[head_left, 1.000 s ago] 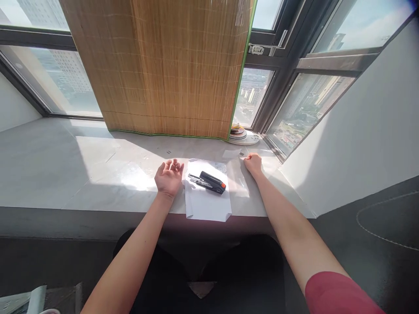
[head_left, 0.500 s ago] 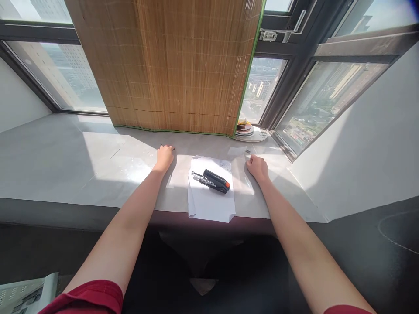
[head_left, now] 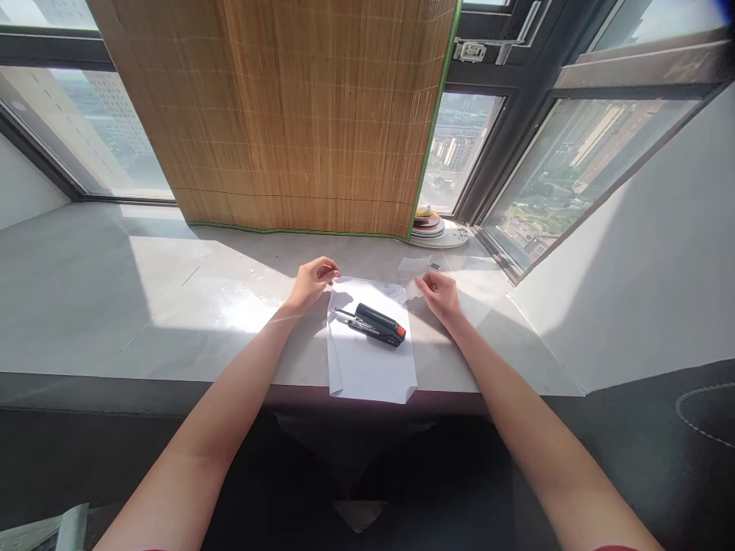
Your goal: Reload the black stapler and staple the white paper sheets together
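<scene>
A black stapler (head_left: 373,324) with an orange end lies open on a white sheet of paper (head_left: 370,367) at the front edge of a grey stone sill (head_left: 172,306). My left hand (head_left: 313,278) hovers at the sheet's far left corner, fingertips pinched together. Whatever they hold is too small to make out. My right hand (head_left: 439,294) is at the sheet's far right corner, its fingers also curled into a pinch. Neither hand touches the stapler.
A bamboo blind (head_left: 298,115) with a green edge hangs down to the sill behind the paper. A stack of plates (head_left: 432,228) sits in the window corner at the right. A tiny dark bit (head_left: 435,265) and a pale scrap (head_left: 413,264) lie beyond my right hand.
My left hand reached out to the sill left of the paper, then came back pinched to the sheet's far left corner. My right hand shifted left toward the sheet's far right corner.
</scene>
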Available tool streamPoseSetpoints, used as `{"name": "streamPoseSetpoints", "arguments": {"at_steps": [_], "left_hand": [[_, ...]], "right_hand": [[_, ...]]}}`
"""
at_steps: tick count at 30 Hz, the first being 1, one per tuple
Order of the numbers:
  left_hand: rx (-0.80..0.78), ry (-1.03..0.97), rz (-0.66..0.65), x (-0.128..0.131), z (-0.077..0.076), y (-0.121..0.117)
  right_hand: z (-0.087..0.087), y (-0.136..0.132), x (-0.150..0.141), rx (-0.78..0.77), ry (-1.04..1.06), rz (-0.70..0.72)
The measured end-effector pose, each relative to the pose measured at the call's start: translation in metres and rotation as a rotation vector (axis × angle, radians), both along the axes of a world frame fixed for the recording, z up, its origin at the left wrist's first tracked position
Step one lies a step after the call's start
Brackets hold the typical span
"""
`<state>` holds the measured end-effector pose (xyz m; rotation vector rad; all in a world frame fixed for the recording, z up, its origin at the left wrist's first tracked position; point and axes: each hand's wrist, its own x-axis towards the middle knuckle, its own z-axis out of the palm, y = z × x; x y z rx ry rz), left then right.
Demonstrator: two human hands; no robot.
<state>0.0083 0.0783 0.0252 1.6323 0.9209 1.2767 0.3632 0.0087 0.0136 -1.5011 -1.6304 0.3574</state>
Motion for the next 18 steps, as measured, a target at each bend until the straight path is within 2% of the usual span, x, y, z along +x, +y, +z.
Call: {"name": "streamPoseSetpoints", "arguments": {"at_steps": [3,5,7,10,14,18], "left_hand": [[-0.01,0.028,-0.102,0.006,-0.001,-0.003],[-0.029,0.044,-0.131,0.007,-0.001,-0.005],[-0.042,0.038,-0.143,0.007,0.002,-0.007],[-0.052,0.024,-0.164,0.011,0.007,-0.012],[-0.112,-0.011,-0.259,0.015,0.015,-0.019],[-0.174,-0.136,-0.331,0.019,0.022,-0.025]], "right_hand": [[0.006,-0.014,-0.032,-0.065,0.14,0.388],[0.009,-0.024,-0.05,-0.095,0.113,0.643],[0.012,-0.031,-0.061,-0.078,0.04,0.799],[0.011,-0.037,-0.066,-0.061,-0.023,0.816],[0.009,-0.033,-0.059,0.04,0.013,0.663],[0.011,-0.024,-0.05,0.129,-0.001,0.537]]}}
